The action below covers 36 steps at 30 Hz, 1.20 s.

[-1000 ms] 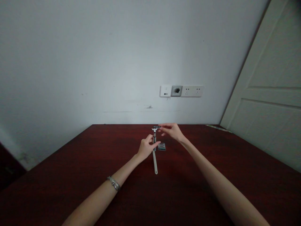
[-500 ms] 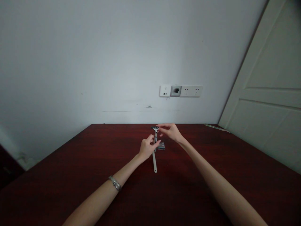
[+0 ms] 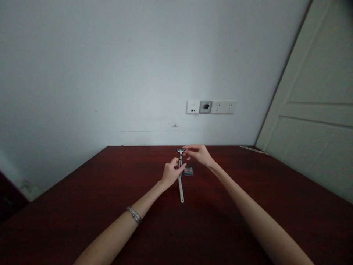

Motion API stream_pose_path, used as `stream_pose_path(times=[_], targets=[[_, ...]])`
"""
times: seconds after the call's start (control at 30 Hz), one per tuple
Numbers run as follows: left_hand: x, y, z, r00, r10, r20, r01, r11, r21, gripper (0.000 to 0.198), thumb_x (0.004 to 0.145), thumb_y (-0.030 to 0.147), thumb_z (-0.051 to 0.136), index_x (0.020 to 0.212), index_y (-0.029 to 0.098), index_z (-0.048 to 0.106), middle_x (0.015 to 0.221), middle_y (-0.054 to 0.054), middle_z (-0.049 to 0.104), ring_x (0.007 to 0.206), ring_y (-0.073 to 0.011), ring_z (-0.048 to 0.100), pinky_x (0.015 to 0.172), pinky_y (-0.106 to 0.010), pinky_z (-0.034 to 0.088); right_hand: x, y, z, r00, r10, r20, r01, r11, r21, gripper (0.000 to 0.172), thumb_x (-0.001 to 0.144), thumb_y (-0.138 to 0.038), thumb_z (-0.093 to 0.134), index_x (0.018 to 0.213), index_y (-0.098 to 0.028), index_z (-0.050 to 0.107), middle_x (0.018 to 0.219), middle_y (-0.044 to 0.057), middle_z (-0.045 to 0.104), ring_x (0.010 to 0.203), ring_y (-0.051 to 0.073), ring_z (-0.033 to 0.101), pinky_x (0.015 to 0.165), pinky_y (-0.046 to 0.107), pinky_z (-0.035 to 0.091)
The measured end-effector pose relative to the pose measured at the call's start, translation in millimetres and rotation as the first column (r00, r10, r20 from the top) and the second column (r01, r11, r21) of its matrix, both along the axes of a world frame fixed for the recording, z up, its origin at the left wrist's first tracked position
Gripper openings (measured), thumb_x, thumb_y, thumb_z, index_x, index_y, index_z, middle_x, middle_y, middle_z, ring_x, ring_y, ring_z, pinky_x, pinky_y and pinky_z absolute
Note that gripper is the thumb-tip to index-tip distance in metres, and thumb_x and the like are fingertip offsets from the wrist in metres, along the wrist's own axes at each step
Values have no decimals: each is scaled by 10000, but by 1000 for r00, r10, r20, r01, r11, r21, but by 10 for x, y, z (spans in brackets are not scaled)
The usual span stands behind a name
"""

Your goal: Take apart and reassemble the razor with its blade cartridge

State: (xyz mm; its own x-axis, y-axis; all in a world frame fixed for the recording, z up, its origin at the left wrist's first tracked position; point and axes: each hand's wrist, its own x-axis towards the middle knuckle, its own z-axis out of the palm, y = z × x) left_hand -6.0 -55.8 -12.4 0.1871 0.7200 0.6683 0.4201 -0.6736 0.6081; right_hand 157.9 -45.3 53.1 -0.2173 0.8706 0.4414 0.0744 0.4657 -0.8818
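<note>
A razor [image 3: 181, 156] with a dark blade head stands upright above the table, its handle wrapped by the fingers of my left hand [image 3: 171, 173]. My right hand [image 3: 200, 154] is closed in a pinch at the right end of the razor's head; its fingertips touch the head there. Below my left hand a slim white handle [image 3: 181, 192] with a small hole at its near end lies on the table, its far end hidden behind the hand. Just right of my left thumb rests a small clear plastic case [image 3: 189, 171].
The dark red wooden table [image 3: 154, 235] reaches back to a pale wall. Sockets and a switch plate [image 3: 211, 107] are fixed on that wall. At the right stands a white panelled door [image 3: 317, 110]. A thin strip [image 3: 253, 149] lies near the table's far right edge.
The razor and my left hand have shifted very slightly left. The razor's head looks tilted a little differently. My right hand stays at the head.
</note>
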Motion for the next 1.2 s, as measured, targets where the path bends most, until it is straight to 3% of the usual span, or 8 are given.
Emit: stream_pose_path(times=[0.8,1.2], targets=[[-16,-1,-8,1000,-5,-4,5,1000,-1,243,783,383,563,692,177,472,477,80,377,444,-63,315,479,-180,262,-37,-41,31,999,-1,36,1,1000,4,319,671,-354,674,887,-119,692,746,61,704,608,149,653,549,258,553],[2,-13,-8,999,-35,-12,35,998,42,268,809,371,528,651,172,444,465,81,359,431,-54,287,462,-179,231,-17,-1,4,999,11,-44,-13,999,-39,277,617,-290,718,829,-112,703,695,52,704,622,154,657,588,282,554]])
